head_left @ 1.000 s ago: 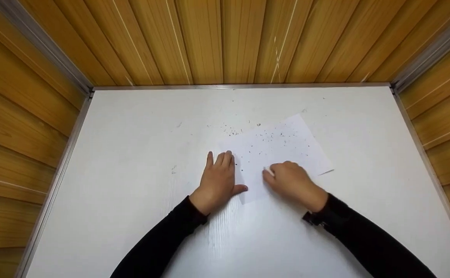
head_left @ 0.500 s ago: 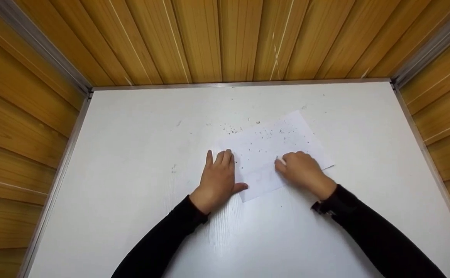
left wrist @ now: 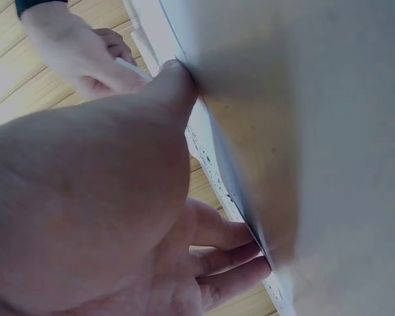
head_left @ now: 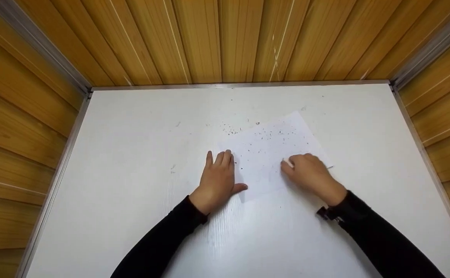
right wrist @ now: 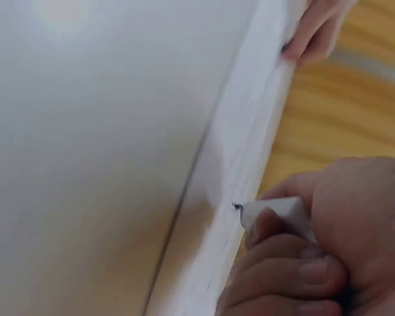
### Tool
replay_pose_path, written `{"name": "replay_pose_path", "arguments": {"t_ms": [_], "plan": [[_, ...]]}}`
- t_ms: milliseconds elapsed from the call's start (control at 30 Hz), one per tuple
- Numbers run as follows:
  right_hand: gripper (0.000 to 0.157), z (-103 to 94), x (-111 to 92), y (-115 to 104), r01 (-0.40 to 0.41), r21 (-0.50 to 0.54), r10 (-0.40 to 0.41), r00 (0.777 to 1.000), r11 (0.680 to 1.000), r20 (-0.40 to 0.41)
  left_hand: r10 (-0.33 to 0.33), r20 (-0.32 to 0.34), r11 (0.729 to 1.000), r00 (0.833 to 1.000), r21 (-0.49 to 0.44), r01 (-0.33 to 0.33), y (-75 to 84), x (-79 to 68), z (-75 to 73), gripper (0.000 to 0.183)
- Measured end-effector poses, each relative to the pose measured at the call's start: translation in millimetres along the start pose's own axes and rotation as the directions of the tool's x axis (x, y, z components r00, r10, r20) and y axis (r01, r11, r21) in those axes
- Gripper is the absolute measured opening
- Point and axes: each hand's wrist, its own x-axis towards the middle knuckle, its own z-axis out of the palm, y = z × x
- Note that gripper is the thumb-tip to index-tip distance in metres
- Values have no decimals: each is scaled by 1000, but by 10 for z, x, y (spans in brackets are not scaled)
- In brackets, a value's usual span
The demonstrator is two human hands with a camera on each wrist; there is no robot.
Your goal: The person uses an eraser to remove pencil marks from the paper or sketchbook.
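Observation:
A white sheet of paper lies slanted on the white table, with dark eraser crumbs scattered over its upper part. My left hand rests on the sheet's left end, fingers straight and thumb spread out to the right. Over the lower right part of the paper, my right hand pinches a white block eraser. In the right wrist view the eraser's tip, with a dark crumb beside it, meets the paper. Most of the eraser is hidden by the fingers in the head view.
More crumbs lie on the table just beyond the sheet's upper left edge. Faint grey smudges mark the tabletop to the left. Wood-patterned panels enclose the back and both sides.
My right hand has moved to the right across the paper with the eraser, a little away from me at first. The left hand stays in place on the sheet.

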Motion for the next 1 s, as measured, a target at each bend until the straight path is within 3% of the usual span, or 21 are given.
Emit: {"name": "replay_pose_path", "arguments": {"t_ms": [100, 200, 367, 500, 633, 800, 900, 1000], "plan": [[42, 203, -30, -379, 118, -3, -117, 991, 993, 59, -5, -17, 1000, 1000, -4, 5, 3, -3, 13, 112], [40, 386, -57, -624, 233, -41, -230, 971, 972, 58, 8, -19, 1000, 1000, -15, -8, 19, -6, 22, 112], [41, 511, -36, -664, 306, -122, -310, 951, 944, -16, 14, -15, 1000, 1000, -21, -15, 23, -8, 27, 112], [41, 391, 20, -445, 230, -100, -233, 972, 968, -18, -4, -4, 1000, 1000, -15, 3, -2, -11, 33, 113], [48, 122, 36, -19, 92, -66, -92, 996, 994, 15, 1, 14, 1000, 1000, -25, 0, -4, -9, 27, 115], [54, -190, 43, 519, -60, -78, 61, 998, 995, 3, 3, 18, 1000, 1000, 6, -3, 2, -12, 26, 114], [53, -276, 67, 653, -86, -90, 87, 996, 992, 3, -1, 15, 1000, 1000, 29, 1, 0, -15, 20, 113], [53, -288, 65, 600, -75, -92, 75, 997, 993, 0, 3, 10, 1000, 1000, 23, -3, -6, -17, 8, 113]]}}
